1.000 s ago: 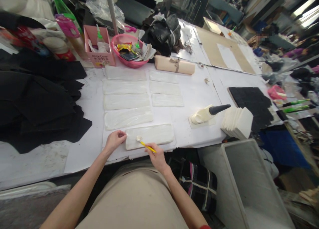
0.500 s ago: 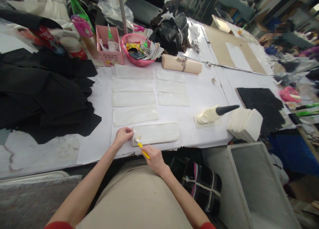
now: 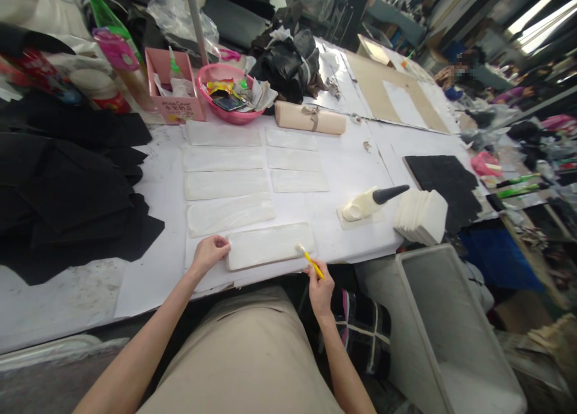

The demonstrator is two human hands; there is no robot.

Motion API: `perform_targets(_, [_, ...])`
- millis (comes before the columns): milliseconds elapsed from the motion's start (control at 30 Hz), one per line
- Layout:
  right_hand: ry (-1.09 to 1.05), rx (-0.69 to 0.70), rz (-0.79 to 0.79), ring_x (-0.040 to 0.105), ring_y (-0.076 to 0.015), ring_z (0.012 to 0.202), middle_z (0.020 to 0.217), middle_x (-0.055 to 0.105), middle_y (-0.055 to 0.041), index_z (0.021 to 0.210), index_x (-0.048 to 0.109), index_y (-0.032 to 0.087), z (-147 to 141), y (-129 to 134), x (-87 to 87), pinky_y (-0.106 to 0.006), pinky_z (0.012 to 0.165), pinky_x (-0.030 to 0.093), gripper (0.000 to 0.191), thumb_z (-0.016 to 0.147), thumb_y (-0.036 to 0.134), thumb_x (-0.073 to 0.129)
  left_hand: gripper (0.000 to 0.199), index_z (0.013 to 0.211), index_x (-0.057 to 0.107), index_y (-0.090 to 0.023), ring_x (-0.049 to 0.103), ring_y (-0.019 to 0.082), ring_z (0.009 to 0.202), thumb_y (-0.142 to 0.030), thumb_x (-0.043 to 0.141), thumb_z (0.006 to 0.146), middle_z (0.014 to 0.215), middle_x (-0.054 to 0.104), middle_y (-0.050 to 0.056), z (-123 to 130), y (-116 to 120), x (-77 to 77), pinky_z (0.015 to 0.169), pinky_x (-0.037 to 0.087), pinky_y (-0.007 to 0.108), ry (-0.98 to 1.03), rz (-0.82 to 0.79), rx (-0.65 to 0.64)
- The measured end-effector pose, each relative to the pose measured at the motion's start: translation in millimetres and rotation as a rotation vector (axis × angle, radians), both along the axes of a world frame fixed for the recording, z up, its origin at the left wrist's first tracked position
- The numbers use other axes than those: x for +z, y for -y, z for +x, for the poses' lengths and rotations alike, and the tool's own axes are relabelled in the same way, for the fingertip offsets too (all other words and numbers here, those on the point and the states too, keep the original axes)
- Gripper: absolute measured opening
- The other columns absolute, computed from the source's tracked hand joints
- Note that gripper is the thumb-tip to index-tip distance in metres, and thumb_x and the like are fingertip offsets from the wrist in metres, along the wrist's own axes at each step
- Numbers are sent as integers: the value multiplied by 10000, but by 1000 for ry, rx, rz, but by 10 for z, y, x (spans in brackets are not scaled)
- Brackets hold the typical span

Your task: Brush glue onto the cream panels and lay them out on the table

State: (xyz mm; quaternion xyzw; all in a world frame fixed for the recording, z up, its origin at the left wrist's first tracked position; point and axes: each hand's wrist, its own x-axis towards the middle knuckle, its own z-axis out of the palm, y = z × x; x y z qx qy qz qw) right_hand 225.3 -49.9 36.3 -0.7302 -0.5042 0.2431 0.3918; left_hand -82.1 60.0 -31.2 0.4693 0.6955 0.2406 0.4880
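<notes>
My right hand (image 3: 321,285) is closed round a yellow-handled brush (image 3: 314,266), whose pale bristles touch the right end of a white rectangular piece (image 3: 265,246) at the table's front edge. At that piece's left end, my left hand (image 3: 211,253) pinches its corner between thumb and fingers. Behind it, several similar whitish strips (image 3: 229,213) lie flat in two columns on white paper. To the right stands a cream bottle (image 3: 360,203) with a black nozzle, lying tilted on a small pad.
Black sheets (image 3: 63,185) are heaped on the left. Behind the strips are a pink box (image 3: 178,110), a pink basin (image 3: 234,116) and a beige roll (image 3: 311,118). White pieces (image 3: 421,217) stand stacked on the right, above a grey bin (image 3: 419,294). A person is in the far background.
My right hand has moved the brush from the left end of the white piece to its right end. My left hand stays at the left corner. The camera view has shifted.
</notes>
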Motion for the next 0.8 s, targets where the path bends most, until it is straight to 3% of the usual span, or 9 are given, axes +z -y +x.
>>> perform_targets(100, [175, -78, 12, 672, -207, 808, 976, 683, -110, 1083, 637, 172, 218, 48, -21, -326, 744, 530, 319, 954, 383, 436, 141, 661, 618, -204, 591, 168, 493, -321, 619, 582, 534, 643, -8, -18, -1, -40, 518, 434, 259, -21, 13, -20])
perform_targets(233, [287, -54, 25, 669, -214, 885, 1003, 683, -110, 1082, 644, 185, 204, 129, 2, -317, 770, 522, 299, 958, 362, 438, 142, 668, 624, -206, 611, 182, 547, -338, 605, 620, 577, 660, -2, -38, 5, -27, 560, 442, 272, -122, 56, -80])
perform_targets(433, [180, -15, 78, 676, -190, 861, 972, 682, -78, 1087, 627, 202, 127, 158, 58, -294, 782, 518, 237, 946, 317, 475, 161, 708, 618, -223, 620, 179, 631, -381, 594, 696, 647, 662, -18, 16, 81, 315, 629, 442, 280, -231, 193, -116])
perform_targets(567, [54, -110, 100, 684, -191, 819, 985, 678, -84, 1085, 614, 197, 187, 75, 60, -316, 779, 536, 247, 939, 350, 485, 104, 737, 598, -230, 594, 153, 631, -332, 579, 746, 707, 640, -24, 114, 176, 546, 630, 433, 266, -312, 323, -110])
perform_targets(800, [-125, -227, 73, 693, -204, 744, 923, 694, -93, 1057, 606, 164, 216, 8, 59, -335, 714, 577, 335, 905, 450, 522, 68, 780, 575, -225, 608, 158, 725, -208, 522, 818, 804, 640, 13, 216, 315, 656, 664, 432, 258, -481, 645, -184])
